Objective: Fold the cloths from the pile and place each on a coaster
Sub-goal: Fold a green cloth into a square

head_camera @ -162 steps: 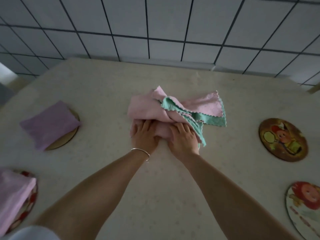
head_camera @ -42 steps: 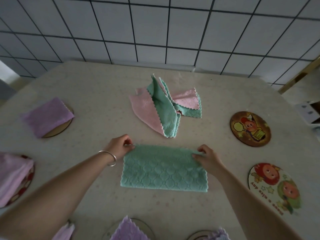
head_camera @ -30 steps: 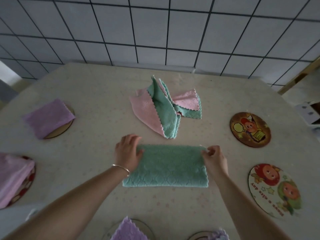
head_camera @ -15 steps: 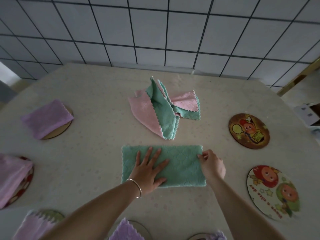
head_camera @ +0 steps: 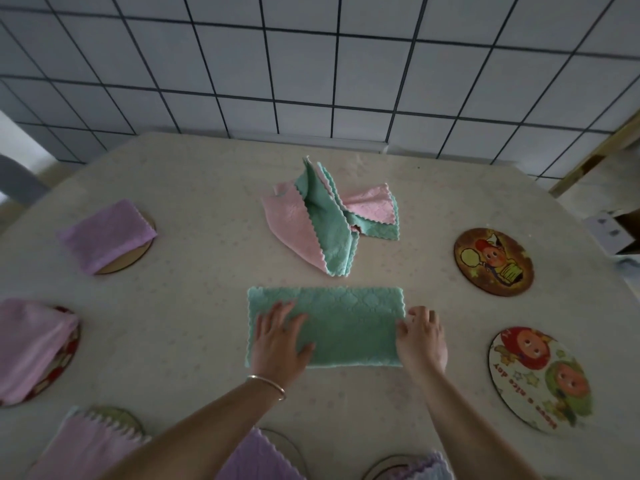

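green cloth (head_camera: 346, 323) lies folded to a strip at centre frame on the desk (head_camera: 194, 292). left hand (head_camera: 278, 341) presses flat on its left end; right hand (head_camera: 420, 337) pinches its right edge, below the pile (head_camera: 329, 220).

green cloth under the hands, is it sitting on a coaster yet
No, the green cloth lies flat on the bare table, apart from the two uncovered picture coasters at the right.
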